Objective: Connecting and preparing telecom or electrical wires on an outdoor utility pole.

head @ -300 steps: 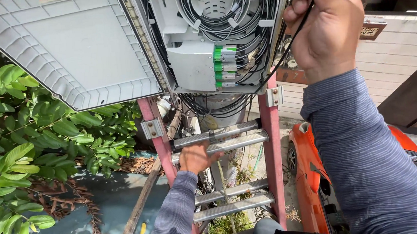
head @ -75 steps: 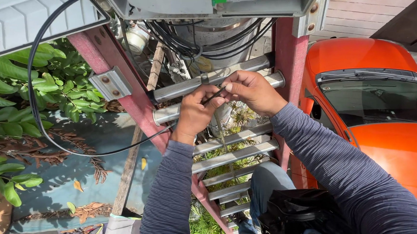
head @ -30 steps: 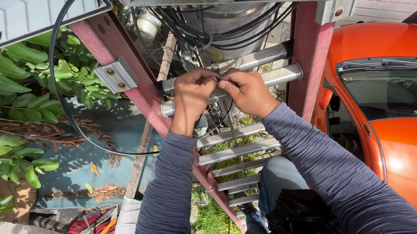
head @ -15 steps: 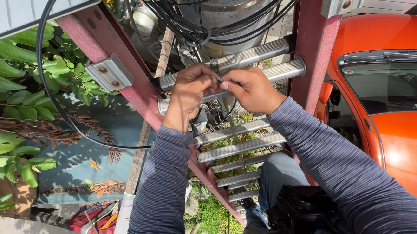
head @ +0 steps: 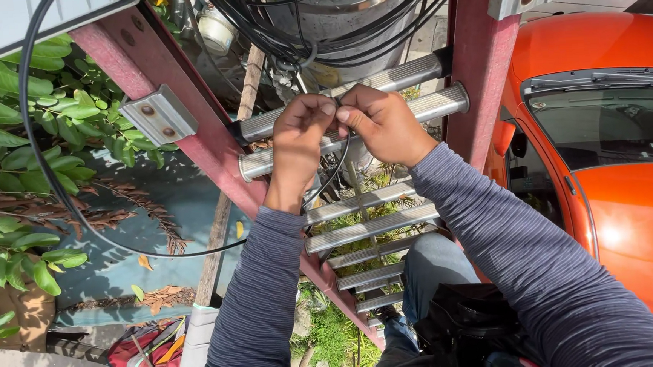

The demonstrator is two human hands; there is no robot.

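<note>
My left hand (head: 300, 147) and my right hand (head: 385, 123) meet fingertip to fingertip in front of the ladder's upper metal rungs (head: 410, 74). Both pinch the end of a thin black cable (head: 63, 199); what sits at the cable's tip is hidden between the fingers. From my hands the cable drops down, sweeps left in a wide loop over the leaves and climbs to the grey cabinet door (head: 7, 22) at top left. I stand on a red ladder (head: 211, 149), seen from above.
A bundle of black cables (head: 310, 33) hangs from the box overhead. Green bushes (head: 7, 142) fill the left. An orange car (head: 611, 151) is parked on the right. A black bag (head: 464, 326) hangs at my waist; tools lie on the ground below.
Ten seconds ago my right hand was up at the open box and my left on a rung. Both now hold the cable end together, and my view has tilted downward.
</note>
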